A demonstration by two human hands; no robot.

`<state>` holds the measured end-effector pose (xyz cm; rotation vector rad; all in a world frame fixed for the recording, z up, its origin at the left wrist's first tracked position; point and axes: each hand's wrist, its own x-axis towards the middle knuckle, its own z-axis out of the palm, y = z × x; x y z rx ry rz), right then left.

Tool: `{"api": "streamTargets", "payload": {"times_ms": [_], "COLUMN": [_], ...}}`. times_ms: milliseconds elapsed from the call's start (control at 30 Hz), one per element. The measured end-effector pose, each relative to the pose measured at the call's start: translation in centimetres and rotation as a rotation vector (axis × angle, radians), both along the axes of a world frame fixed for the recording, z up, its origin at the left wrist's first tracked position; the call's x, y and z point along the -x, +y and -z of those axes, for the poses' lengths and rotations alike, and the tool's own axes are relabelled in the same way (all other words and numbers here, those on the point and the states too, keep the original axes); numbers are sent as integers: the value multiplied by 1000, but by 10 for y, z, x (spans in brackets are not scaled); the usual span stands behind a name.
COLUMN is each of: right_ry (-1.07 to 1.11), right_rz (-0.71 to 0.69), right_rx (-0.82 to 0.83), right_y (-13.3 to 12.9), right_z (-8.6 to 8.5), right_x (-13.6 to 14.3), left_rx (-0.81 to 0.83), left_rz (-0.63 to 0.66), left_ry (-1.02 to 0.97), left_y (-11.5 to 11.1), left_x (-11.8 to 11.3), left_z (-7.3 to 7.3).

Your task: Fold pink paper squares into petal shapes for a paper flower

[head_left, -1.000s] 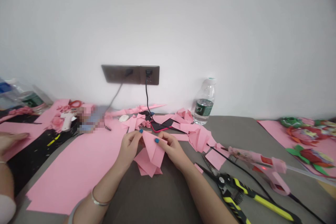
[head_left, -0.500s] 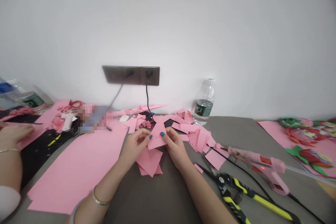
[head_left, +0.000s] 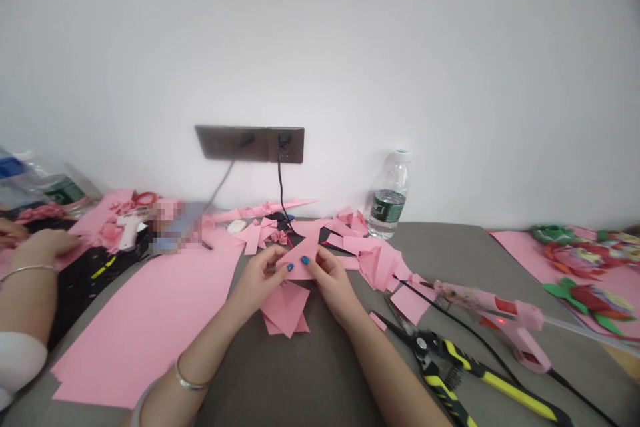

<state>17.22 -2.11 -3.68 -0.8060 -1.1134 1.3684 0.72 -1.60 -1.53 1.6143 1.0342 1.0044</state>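
Turned since the earlier head view, the folded pink piece pointed toward the wall, and a co-worker's hand had shifted rightward. Left hand and right hand pinched the piece's near end between thumbs and fingers, above the counter, just beyond stacked pink squares. Yellow-black shears and a pink glue gun lay to the right.

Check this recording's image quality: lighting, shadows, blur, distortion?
Head view: soft light, brightest around the middle of the wall; faint shadow left of the clear bottle; outer edges stretched and soft, blurring the paper flowers; a pixelated patch masks detail at left; held pink paper readable, its folds faint.
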Motion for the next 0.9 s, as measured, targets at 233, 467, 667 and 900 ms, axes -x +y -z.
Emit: {"api": "streamTargets", "payload": {"times_ms": [233, 467, 667, 900], "right_ry": [124, 11, 23, -46], "right_rz": [63, -80, 39, 11], "right_rx": [78, 63, 12, -47], "right_y": [5, -1, -1, -1], "right_z": [6, 0, -1, -2], "right_x": [0, -3, -1, 0], "left_rx": [-367, -626, -176, -50], "left_rz": [-185, -182, -150, -106], "left_ry": [-19, 148, -128, -43], "left_y": [3, -1, 1, 1], "left_x": [7, 7, 3, 1], "left_z": [-2, -6, 0, 3]}}
